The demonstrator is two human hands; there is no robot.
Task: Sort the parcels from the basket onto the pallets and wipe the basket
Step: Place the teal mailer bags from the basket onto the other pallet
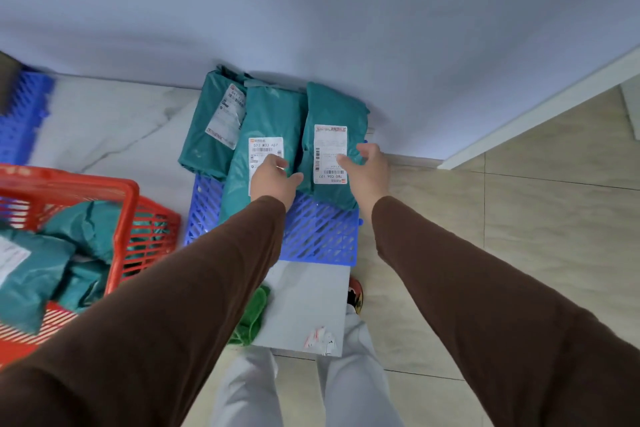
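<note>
Parcels in teal bags are split between two places: three lie on the blue pallet [322, 236] against the far wall, and several more sit in the red basket [121, 215] at the near left. A second blue pallet [24, 114] shows at the far left, well apart from the first.

On the middle pallet the left parcel [207, 128] leans at the back, the middle parcel [266, 121] overlaps its right edge, and the right parcel [334, 104] lies beside that one, its far end up against the wall.

Both hands are out over the pallet. The left hand [273, 180] rests on the near part of the middle parcel with fingers loosely bent; whether it grips the bag I cannot tell. The right hand [367, 166] is spread, fingers and thumb bracketing the right edge of the right parcel, seemingly settling it in place.

Risks from here, as I judge them: the bags are slick and overlap, so pushing one could slide its neighbour off the pallet's left edge onto the floor. The right parcel sits near the pallet's right edge and may tip over it if nudged. A grey flat piece [304, 305] and a green cloth [252, 319] lie on the floor close to the person's feet, so stepping back toward the basket could catch either one.
</note>
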